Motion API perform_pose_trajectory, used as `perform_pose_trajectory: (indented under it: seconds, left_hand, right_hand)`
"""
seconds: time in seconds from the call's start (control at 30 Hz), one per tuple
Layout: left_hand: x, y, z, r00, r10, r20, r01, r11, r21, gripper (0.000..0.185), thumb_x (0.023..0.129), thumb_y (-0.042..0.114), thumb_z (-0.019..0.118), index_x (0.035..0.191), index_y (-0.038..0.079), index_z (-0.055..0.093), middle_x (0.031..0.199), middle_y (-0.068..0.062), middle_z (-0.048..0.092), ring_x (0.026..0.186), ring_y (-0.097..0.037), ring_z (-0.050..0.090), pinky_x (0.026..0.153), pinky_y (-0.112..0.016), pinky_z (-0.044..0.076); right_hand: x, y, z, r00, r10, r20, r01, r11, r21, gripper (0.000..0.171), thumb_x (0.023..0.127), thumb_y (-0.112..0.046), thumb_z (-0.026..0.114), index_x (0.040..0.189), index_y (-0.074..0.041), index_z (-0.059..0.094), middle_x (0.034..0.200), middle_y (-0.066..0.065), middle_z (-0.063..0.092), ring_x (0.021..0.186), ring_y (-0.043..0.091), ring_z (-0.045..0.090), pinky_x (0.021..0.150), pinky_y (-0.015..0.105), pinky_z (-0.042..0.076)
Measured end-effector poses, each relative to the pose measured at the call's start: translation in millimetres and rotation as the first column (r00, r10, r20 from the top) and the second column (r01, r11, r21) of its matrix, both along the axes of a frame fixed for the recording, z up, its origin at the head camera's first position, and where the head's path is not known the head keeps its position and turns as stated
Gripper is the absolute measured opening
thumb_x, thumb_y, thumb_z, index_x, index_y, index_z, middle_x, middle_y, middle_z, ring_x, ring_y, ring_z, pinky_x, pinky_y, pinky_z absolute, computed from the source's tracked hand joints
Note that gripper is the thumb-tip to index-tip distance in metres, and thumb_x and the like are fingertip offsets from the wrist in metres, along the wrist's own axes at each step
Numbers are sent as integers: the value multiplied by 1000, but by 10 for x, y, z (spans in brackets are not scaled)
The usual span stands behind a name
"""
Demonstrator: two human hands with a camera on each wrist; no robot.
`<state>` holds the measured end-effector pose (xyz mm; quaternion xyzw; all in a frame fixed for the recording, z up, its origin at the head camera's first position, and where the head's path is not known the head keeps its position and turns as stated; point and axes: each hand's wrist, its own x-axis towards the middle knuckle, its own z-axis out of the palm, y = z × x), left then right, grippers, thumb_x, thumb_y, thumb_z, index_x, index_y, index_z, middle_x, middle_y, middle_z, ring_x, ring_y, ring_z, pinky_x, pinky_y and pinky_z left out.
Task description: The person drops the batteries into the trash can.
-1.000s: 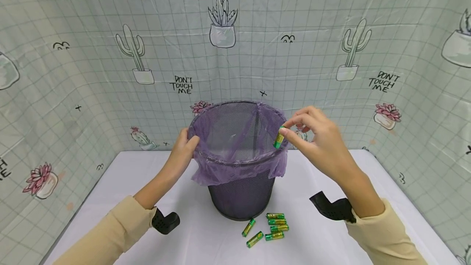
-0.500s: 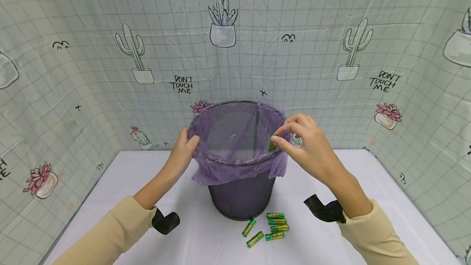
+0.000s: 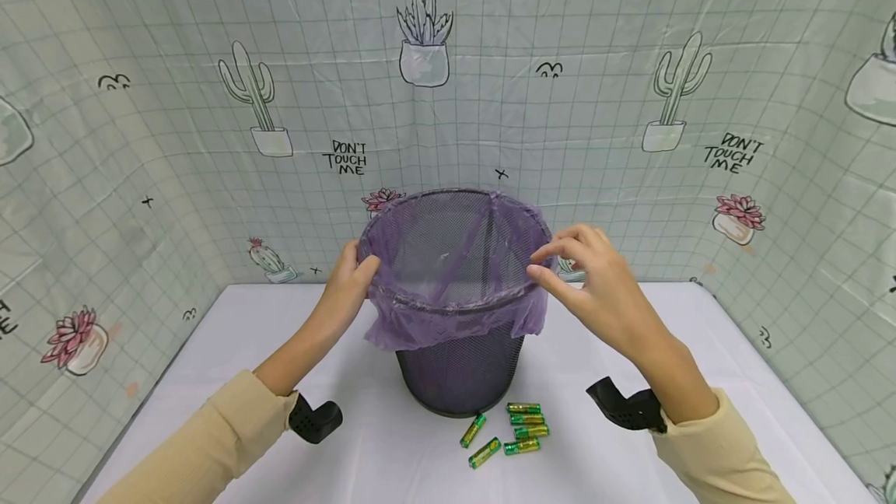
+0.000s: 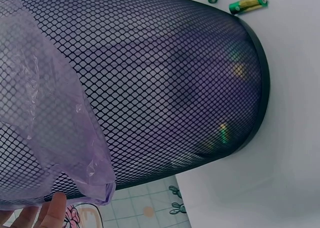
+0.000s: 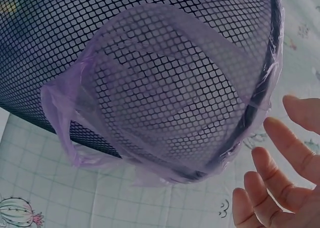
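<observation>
A black wire-mesh wastebasket [image 3: 458, 379] stands upright, lined with a purple plastic bag [image 3: 448, 329] folded over its rim. My left hand [image 3: 350, 274] grips the rim on the left side, thumb on top. At the right rim, my right hand [image 3: 595, 278] hovers with thumb and fingers apart and nothing between them; its fingers [image 5: 280, 173] are spread in the right wrist view. Several green-and-gold batteries [image 3: 532, 432] lie on the table in front of the basket. Through the mesh, blurry green-and-yellow shapes [image 4: 223, 133] show near the bottom.
A white-covered table [image 3: 294, 379] bears everything. Behind and at both sides hangs a grid-patterned curtain [image 3: 336, 84] printed with cacti. Dark wrist mounts [image 3: 315, 418] sit at both cuffs.
My right hand moved left over the basket's rim with a battery, let it go inside, then drew back slightly right with its fingers parted. The left hand stayed on the rim.
</observation>
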<state>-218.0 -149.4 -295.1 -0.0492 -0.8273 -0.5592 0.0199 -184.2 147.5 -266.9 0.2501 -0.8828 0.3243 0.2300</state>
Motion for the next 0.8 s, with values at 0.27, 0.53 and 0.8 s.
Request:
perform_pose_trajectory:
  seconds: [0.27, 0.53, 0.8]
  left_hand:
    - [-3, -1, -7, 1000, -6, -5, 6, 1000, 14, 49, 91, 19, 32, 133, -5, 26, 115, -13, 37, 99, -23, 43, 80, -29, 42]
    - [-2, 0, -24, 1000, 4, 7, -4, 1000, 3, 49, 91, 20, 33, 134, -2, 26, 115, -12, 37, 98, -23, 43, 80, -29, 42]
    - [-8, 1, -19, 1000, 6, 0, -6, 1000, -1, 49, 90, 20, 33, 133, -3, 27, 112, -11, 37, 94, -21, 42, 77, -27, 41]
  right_hand:
    - [22, 71, -65, 1000, -21, -1, 21, 999, -29, 11, 86, -17, 65, 95, -11, 65, 102, 1, 56, 98, 15, 47, 76, 29, 40]
    - [96, 145, -210, 996, -89, 22, 91, 994, -59, 9, 89, -17, 61, 91, -9, 63, 95, 2, 55, 84, 14, 46, 73, 26, 42]
    - [135, 234, -547, 985, -129, 114, 138, 988, -72, 9, 89, -20, 60, 92, -12, 63, 95, -2, 57, 83, 9, 47, 73, 25, 44]
